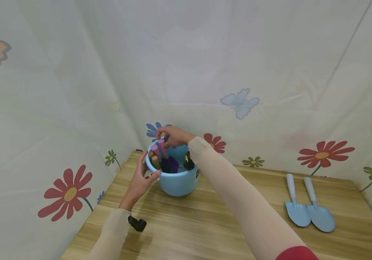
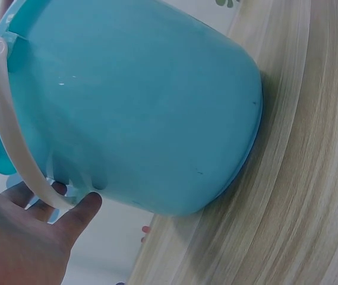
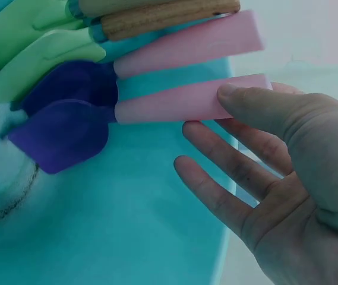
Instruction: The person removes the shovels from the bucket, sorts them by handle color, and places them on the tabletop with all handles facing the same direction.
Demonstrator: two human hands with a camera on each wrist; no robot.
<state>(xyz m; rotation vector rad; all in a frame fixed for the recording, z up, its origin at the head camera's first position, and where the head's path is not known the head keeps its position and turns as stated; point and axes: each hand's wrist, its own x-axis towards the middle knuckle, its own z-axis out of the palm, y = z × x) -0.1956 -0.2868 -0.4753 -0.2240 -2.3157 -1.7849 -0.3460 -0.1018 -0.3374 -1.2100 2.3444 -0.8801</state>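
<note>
A light blue bucket (image 1: 177, 184) stands upright on the wooden table. My left hand (image 1: 140, 180) grips its near left rim, and in the left wrist view the thumb and fingers close around the white bail handle (image 2: 14, 127) there. Over the bucket's far side, my right hand (image 1: 174, 137) pinches the pink handle (image 3: 174, 102) of a purple toy shovel (image 3: 62, 133) between thumb and forefinger, the other fingers spread. The shovel leans inside the bucket with its blade down. Beside it lean a second purple shovel (image 3: 76, 80) and green shovels (image 3: 44, 65) with wooden handles.
Two light blue shovels (image 1: 297, 213) lie side by side at the table's right. A white curtain (image 1: 186, 72) printed with flowers and butterflies hangs right behind and left of the table (image 1: 179, 231). A black device (image 1: 137, 224) sits on the left wrist.
</note>
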